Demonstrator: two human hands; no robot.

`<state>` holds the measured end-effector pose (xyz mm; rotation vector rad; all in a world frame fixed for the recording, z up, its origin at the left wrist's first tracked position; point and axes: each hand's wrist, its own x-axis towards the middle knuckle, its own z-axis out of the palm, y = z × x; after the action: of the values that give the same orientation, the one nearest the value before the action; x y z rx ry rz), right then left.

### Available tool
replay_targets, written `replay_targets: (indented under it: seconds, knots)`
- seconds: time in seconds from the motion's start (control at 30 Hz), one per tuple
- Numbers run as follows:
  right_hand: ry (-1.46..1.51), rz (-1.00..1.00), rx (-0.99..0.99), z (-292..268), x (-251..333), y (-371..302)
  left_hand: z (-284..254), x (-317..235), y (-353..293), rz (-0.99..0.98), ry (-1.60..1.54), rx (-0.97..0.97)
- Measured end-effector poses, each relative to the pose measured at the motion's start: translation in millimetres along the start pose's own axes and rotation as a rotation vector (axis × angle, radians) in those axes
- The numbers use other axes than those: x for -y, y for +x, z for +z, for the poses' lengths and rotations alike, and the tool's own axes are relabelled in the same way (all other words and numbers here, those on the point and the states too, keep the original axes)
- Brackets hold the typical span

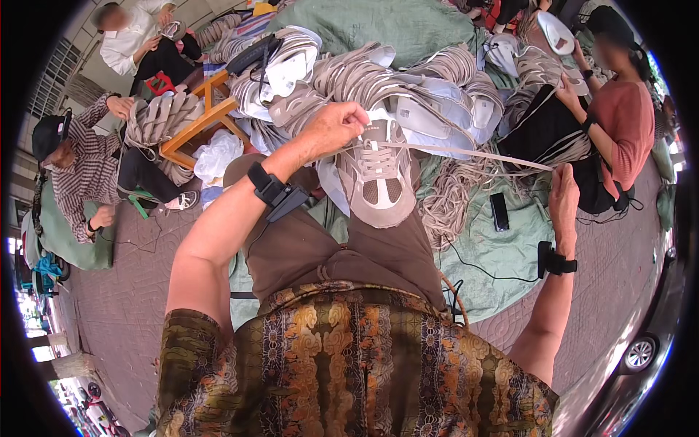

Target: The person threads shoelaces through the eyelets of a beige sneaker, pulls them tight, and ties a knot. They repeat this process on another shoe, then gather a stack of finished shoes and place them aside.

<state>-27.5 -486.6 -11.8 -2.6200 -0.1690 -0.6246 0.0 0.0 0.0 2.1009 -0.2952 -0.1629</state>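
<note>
A beige-and-brown sneaker upper (380, 182) lies over my thigh, toe toward me, its laces crossing the front. From its upper eyelets a long flat beige shoelace (473, 152) runs taut out to the right. My right hand (563, 193) is closed on the far end of that lace, well away from the shoe. At the upper left edge of the shoe, beside the tongue, my left hand (331, 132) has its fingers pinched together. What lies between those fingertips is hidden.
Bundled shoe uppers (364, 76) pile up ahead. Loose laces (455, 200) and a black phone (499, 212) lie on a green cloth (510, 255) at right. A wooden stool (200, 120) lies tipped at left. People sit on both sides, one holding a white shoe part (555, 33).
</note>
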Motion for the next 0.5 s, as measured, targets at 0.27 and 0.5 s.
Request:
replay_targets:
  seconds: [0.27,0.5]
  knots:
    - [0.123,-0.093,0.124,26.4,51.8,-12.7,13.8,0.2,-14.0,0.069,0.327,-0.118]
    - [0.46,-0.346,0.347,87.9,166.8,-5.4,38.3,18.2,-17.3,0.26,0.488,-0.238]
